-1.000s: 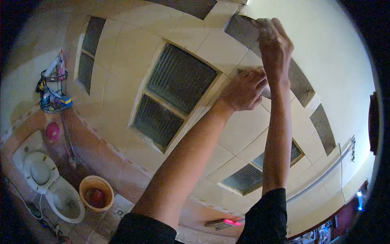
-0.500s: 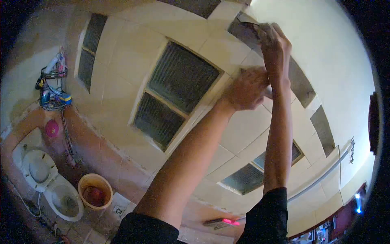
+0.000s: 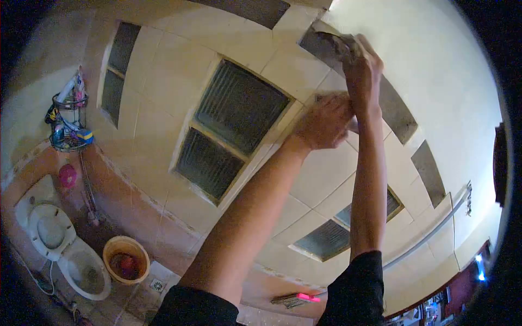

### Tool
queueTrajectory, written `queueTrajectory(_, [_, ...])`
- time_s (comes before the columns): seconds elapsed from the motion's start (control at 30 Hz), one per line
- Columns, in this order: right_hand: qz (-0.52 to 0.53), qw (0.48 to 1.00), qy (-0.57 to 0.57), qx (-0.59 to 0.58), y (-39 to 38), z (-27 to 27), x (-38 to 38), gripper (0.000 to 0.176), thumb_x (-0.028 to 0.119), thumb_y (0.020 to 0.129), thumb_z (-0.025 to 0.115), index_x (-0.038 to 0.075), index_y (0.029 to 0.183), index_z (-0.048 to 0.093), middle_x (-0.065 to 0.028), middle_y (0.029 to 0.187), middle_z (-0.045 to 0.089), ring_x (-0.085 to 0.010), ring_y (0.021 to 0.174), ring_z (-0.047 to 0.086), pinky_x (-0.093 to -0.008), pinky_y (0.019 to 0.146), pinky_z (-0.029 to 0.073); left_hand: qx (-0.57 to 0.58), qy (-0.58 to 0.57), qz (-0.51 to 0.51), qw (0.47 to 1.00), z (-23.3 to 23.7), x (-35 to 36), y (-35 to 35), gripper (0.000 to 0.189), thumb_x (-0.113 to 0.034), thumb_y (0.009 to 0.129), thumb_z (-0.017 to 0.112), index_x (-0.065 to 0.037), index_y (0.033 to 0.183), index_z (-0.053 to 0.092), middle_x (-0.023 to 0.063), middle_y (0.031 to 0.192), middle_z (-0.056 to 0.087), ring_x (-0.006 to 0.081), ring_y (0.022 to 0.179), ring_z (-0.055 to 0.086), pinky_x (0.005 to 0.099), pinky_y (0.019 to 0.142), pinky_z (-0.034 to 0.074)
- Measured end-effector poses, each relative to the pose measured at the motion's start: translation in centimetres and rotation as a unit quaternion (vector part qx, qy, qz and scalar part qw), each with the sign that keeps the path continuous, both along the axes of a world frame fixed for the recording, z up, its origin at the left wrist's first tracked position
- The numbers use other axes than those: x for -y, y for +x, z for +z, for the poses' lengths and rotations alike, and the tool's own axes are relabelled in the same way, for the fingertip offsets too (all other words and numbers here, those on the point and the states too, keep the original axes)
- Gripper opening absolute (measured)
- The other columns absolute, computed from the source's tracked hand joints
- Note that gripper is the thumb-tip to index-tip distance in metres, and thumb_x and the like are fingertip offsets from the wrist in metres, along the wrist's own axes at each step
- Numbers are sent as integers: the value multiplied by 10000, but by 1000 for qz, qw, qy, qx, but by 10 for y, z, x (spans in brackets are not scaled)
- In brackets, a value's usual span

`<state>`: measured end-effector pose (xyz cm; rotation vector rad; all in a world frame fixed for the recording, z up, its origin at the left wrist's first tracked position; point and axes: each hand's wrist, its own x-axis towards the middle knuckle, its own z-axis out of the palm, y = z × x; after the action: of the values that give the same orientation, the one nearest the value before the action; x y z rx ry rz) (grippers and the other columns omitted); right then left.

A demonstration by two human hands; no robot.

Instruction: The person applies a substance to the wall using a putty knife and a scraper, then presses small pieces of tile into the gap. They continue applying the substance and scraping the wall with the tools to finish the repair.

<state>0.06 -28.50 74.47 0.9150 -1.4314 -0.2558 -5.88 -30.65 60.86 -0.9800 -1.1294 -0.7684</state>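
Observation:
High up, by a grey rectangular patch (image 3: 399,108) in the tiled wall, is my right hand (image 3: 363,68). It is closed round a thin, flat, dark-edged piece (image 3: 330,37) that looks like a scraper blade; blur and the fingers hide its handle. Just below and to the left, my left hand (image 3: 327,120) is closed, its back towards me. A bit of something greyish (image 3: 353,126) shows at its lower right edge, partly behind my right forearm. I cannot make out what it is.
Tiled wall (image 3: 293,214) with louvred windows (image 3: 242,106). At lower left are a toilet (image 3: 84,269), an orange bucket (image 3: 126,247) with something red inside and a corner rack (image 3: 69,117) of bottles. A broom head (image 3: 291,300) and a grey pipe (image 3: 427,242) are at right.
The view has shifted slightly. My right hand still holds the flat piece against the grey patch, a little lower in view; my left hand stays closed, blurred earlier.

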Motion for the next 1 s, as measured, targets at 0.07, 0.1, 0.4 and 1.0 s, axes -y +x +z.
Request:
queueTrajectory(0.07, [-26, 1000, 10, 10, 3, 0, -1, 181, 11, 821, 574, 65, 985, 630, -117, 922, 621, -321, 792, 645, -390, 661, 548, 7, 3, 31, 1000, -6, 2, 11, 574, -233, 717, 684, -33, 1224, 505, 216, 1171, 547, 405, 1073, 523, 520, 961, 396])
queueTrajectory(0.1, [-46, 999, 23, 17, 4, 3, 3, 181, 8, 821, 578, 68, 983, 631, -111, 917, 621, -315, 787, 646, -382, 653, 548, 11, 9, 68, 998, -5, 7, 14, 571, -237, 715, 686, -26, 1214, 506, 213, 1161, 548, 406, 1052, 527, 522, 951, 401])
queueTrajectory(0.4, [24, 998, 30, -59, 27, 1, 8, 138, 39, 852, 578, 59, 968, 650, -99, 928, 640, -297, 767, 650, -368, 665, 554, 1, 10, 82, 997, -8, 3, 9, 571, -271, 731, 701, -2, 1197, 510, 191, 1283, 516, 340, 1273, 448, 471, 1072, 348])
queueTrajectory(1.0, [66, 997, -21, -34, 1, 9, 3, 131, -12, 840, 620, 45, 949, 664, -88, 844, 630, -216, 662, 638, -316, 578, 515, 73, -36, 58, 995, -4, 5, 11, 547, -235, 717, 700, 14, 1171, 526, 205, 1282, 515, 359, 1251, 459, 471, 1068, 353])
